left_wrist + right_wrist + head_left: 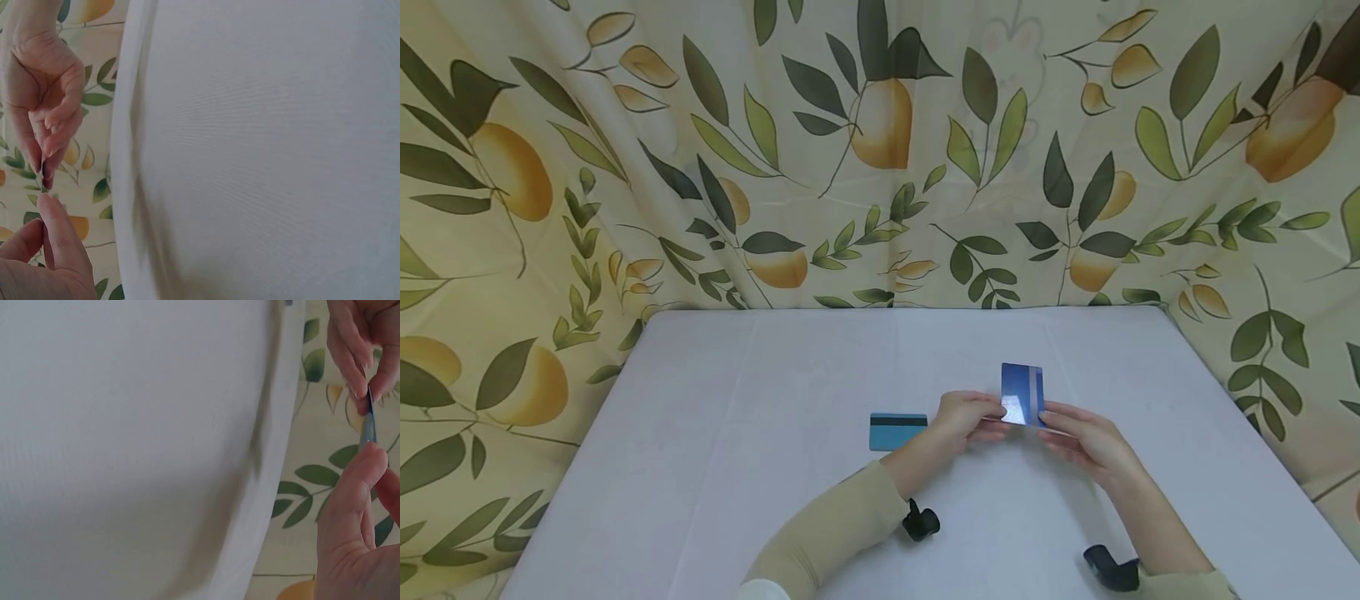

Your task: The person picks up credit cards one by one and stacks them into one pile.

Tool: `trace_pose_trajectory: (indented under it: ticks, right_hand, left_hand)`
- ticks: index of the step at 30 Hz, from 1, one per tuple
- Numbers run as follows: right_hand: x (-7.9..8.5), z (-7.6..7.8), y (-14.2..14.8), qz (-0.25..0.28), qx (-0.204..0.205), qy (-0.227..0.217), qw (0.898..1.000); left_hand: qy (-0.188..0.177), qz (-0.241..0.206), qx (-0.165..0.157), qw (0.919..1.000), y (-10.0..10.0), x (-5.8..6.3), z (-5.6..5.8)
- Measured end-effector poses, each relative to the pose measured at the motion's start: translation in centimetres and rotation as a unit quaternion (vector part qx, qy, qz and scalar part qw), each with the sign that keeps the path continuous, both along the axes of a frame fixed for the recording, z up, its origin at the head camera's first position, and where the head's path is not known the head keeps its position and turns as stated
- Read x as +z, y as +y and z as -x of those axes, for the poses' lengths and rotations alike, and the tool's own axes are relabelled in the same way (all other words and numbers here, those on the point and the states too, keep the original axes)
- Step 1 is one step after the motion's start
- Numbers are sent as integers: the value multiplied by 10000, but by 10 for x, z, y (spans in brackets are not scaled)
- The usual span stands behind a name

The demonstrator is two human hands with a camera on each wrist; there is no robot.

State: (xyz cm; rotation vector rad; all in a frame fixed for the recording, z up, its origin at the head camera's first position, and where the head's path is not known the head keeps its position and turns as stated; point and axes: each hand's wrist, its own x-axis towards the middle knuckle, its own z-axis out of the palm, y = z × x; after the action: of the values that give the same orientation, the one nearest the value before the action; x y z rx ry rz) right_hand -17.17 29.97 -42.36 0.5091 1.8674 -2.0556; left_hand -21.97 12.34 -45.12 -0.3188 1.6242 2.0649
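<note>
Both hands hold a dark blue card (1021, 392) up above the table, one at each lower side edge. It stands upright in the head view, with a pale stripe down its right part and a bright glare low on its left. The left hand (966, 419) pinches the left edge between thumb and fingers. On the right edge, the right hand (1092, 443) pinches with its thumb and fingertips. Seen edge-on, the card (369, 422) is a thin sliver in the right wrist view. A teal card (898, 433) with a black stripe lies flat on the table beside the left wrist.
A white cloth covers the table (737, 467). Behind and beside it hangs a curtain (820, 208) printed with fruit and leaves. Black wrist cameras sit at the left cuff (921, 523) and the right cuff (1111, 570).
</note>
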Motion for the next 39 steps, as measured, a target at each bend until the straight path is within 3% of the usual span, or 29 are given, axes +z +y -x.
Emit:
trace_pose_trajectory:
  ticks: [8, 15, 21, 26, 35, 39]
  right_hand:
    - [-6, 1, -14, -269, 10, -27, 9996]
    - [-2, 3, -15, -415, 190, -135, 9989]
    - [6, 4, -12, -843, 1202, 51, 9891]
    - [11, 6, -13, -956, 1864, 54, 9778]
    - [14, 8, -27, -1138, 2448, -5, 9629]
    - [13, 10, -31, -1128, 2548, -65, 9604]
  left_hand:
    - [-38, -87, 87, 9999, -12, -3, -3]
    - [-29, -113, -163, 9998, -24, -3, -4]
    - [-98, -113, -655, 9977, -50, 4, 8]
    - [-249, 38, -1296, 9913, -73, 9, 20]
    - [-176, 679, -2360, 9692, -97, 15, 30]
    - [-94, 744, -2620, 9622, -103, 17, 30]
